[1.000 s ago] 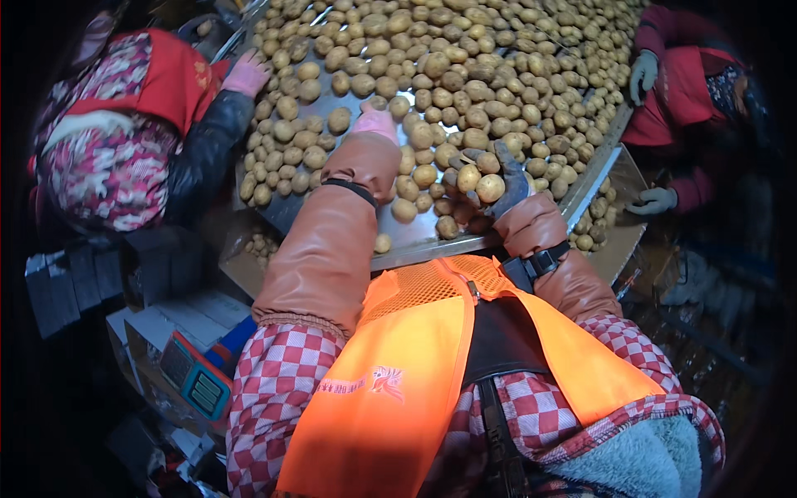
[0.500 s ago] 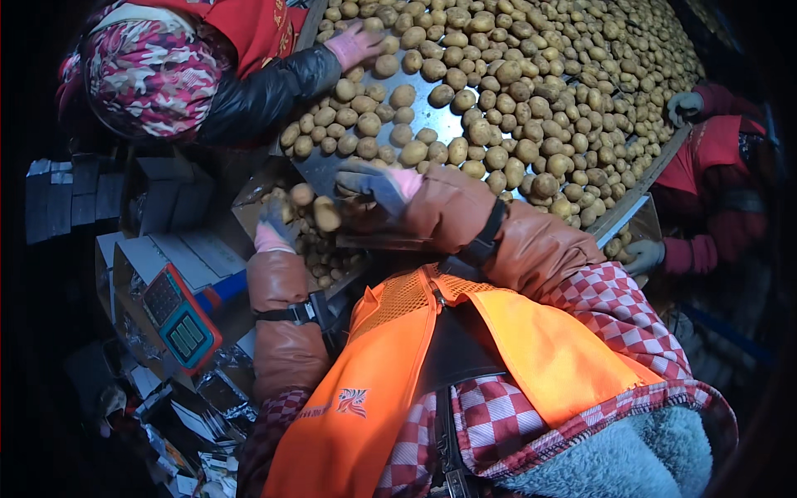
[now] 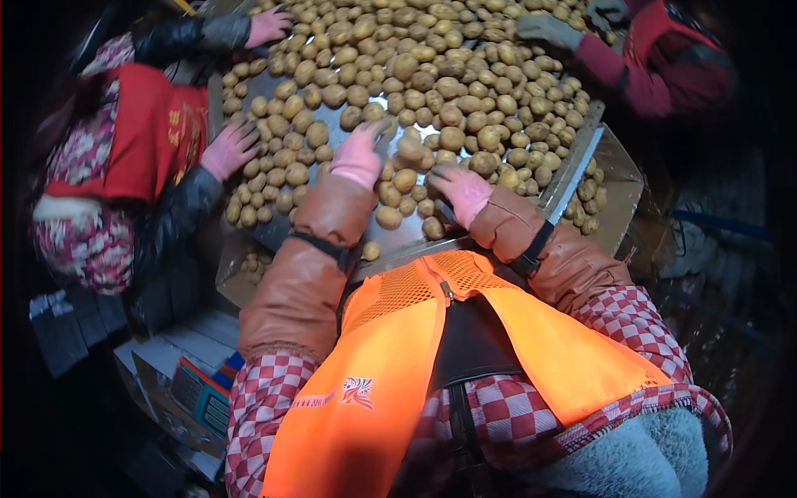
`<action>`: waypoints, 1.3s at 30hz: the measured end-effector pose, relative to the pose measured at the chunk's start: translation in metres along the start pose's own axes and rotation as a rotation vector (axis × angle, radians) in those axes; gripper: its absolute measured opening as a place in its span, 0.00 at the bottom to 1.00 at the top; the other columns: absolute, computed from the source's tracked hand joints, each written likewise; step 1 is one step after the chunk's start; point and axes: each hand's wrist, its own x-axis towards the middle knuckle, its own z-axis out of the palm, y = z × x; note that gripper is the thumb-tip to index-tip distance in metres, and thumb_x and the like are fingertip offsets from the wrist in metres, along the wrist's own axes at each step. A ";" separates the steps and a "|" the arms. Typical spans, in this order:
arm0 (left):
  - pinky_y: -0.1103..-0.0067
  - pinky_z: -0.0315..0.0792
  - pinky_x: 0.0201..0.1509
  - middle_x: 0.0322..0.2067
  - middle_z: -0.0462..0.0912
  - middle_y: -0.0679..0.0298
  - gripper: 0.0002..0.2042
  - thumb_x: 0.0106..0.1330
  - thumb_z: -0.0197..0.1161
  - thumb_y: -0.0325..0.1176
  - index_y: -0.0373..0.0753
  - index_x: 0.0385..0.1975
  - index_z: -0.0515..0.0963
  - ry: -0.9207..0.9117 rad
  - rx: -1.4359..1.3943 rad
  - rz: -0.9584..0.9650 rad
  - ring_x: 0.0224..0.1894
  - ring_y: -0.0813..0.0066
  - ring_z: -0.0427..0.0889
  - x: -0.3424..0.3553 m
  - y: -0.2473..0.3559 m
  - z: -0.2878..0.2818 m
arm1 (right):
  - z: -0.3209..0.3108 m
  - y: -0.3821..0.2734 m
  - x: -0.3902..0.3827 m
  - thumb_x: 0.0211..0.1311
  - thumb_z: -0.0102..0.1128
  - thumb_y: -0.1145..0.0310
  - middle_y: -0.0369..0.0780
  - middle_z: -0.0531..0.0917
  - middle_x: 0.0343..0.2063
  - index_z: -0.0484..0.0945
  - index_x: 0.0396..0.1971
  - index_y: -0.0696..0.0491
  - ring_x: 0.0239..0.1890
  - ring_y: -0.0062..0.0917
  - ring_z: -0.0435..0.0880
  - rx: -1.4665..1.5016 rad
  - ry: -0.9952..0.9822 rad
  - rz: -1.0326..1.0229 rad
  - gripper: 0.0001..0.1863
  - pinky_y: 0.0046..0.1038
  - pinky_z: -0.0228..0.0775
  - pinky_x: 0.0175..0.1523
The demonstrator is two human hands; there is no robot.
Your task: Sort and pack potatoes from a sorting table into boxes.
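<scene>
Many potatoes (image 3: pixel 452 112) lie loose on a metal sorting table (image 3: pixel 336 124). My left hand (image 3: pixel 362 158), in a pink and grey glove, reaches onto the table with its fingers stretched forward, touching potatoes. My right hand (image 3: pixel 462 192), gloved likewise, rests at the table's near side, fingers extended to the left beside several potatoes. Between my hands lies a small group of potatoes (image 3: pixel 405 180). Neither hand has a potato visibly gripped. A single potato (image 3: pixel 371 251) sits by the near edge, beside my left forearm.
A person in a red vest (image 3: pixel 154 124) works at the left with pink gloves (image 3: pixel 231 151); another at the far right wears grey gloves (image 3: pixel 550 32). Cardboard boxes with potatoes stand at the left (image 3: pixel 237 270) and right (image 3: pixel 618 187). A scale (image 3: pixel 199 394) is lower left.
Both my hands have moved from the box at the left, where the left one was among potatoes, onto the table. My view has shifted, and the co-workers' hands have changed place.
</scene>
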 end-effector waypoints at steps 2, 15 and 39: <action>0.61 0.74 0.58 0.61 0.70 0.52 0.25 0.60 0.58 0.27 0.53 0.60 0.73 -0.073 0.120 -0.053 0.56 0.48 0.77 0.037 0.032 0.011 | -0.009 0.015 -0.012 0.53 0.63 0.69 0.43 0.76 0.49 0.77 0.48 0.50 0.53 0.42 0.76 0.131 -0.045 -0.120 0.19 0.39 0.72 0.55; 0.59 0.74 0.56 0.62 0.66 0.46 0.28 0.58 0.66 0.38 0.53 0.61 0.70 -0.274 0.372 -0.158 0.56 0.47 0.78 0.078 0.043 0.016 | -0.041 0.062 -0.035 0.62 0.57 0.72 0.44 0.84 0.43 0.81 0.48 0.50 0.48 0.41 0.82 0.531 0.288 0.128 0.15 0.33 0.75 0.52; 0.65 0.72 0.61 0.58 0.68 0.45 0.26 0.50 0.71 0.34 0.50 0.53 0.77 -0.217 0.343 -0.166 0.58 0.47 0.75 0.076 0.024 0.040 | -0.052 0.089 0.064 0.54 0.67 0.60 0.52 0.82 0.46 0.66 0.65 0.46 0.50 0.47 0.81 -0.070 0.176 0.386 0.36 0.40 0.73 0.55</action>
